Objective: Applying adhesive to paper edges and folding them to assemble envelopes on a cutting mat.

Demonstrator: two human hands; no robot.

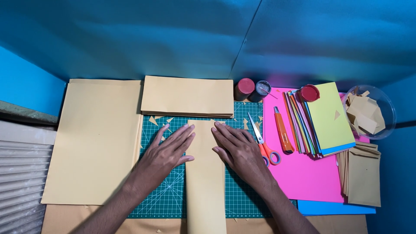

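Paper strip (205, 190), tan and long, is lying on the green cutting mat (173, 195). Left hand (167, 151) and right hand (236, 149) are pressing flat on its far end, fingers spread, gripping nothing.

Paper strip (205, 186) under the hands: tan
Cutting mat (173, 195) beneath: green, white grid
Scissors (265, 147) right of the hands: orange handles

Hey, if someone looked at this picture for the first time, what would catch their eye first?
Probably the two hands, left hand and right hand, pressed flat on either edge of a long tan paper strip lying on the green cutting mat in the middle. Next, the bright pink sheet to the right, carrying orange-handled scissors, an orange utility knife and a fanned stack of coloured paper.
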